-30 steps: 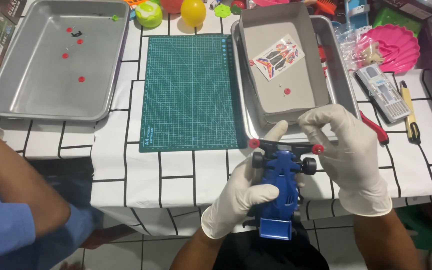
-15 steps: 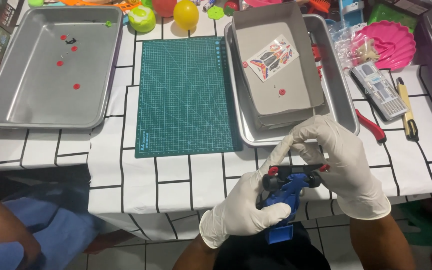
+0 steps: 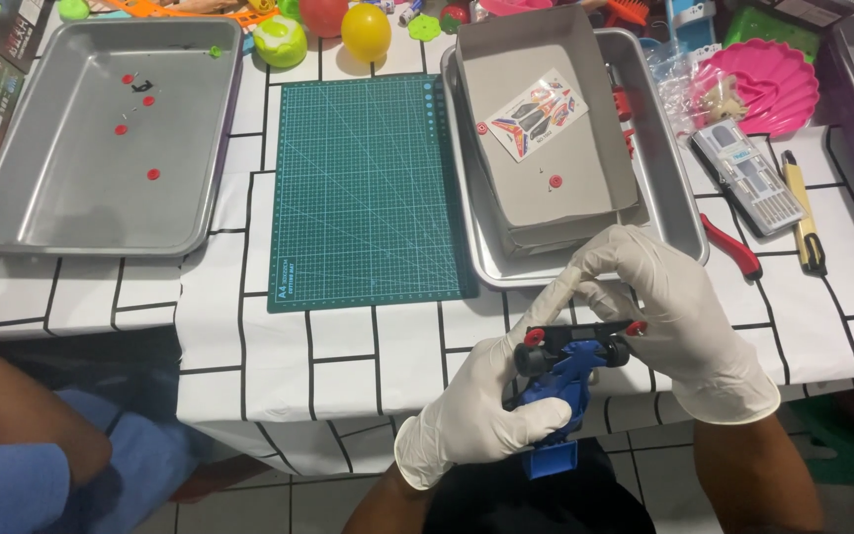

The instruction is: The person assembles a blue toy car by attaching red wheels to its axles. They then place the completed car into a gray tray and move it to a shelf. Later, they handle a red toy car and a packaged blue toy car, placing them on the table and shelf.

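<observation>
head view — blue toy car [image 3: 563, 396] in both gloved hands

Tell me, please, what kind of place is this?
Probably a hobby or craft table for taking small toys apart. A green cutting mat lies on the table, metal trays hold small red parts, and both gloved hands, left hand and right hand, hold a blue toy car.

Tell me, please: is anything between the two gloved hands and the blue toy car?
Nothing visible. The left hand grips the blue toy car around its body, and the right hand has its fingers directly on the car's black wheel end.
</observation>
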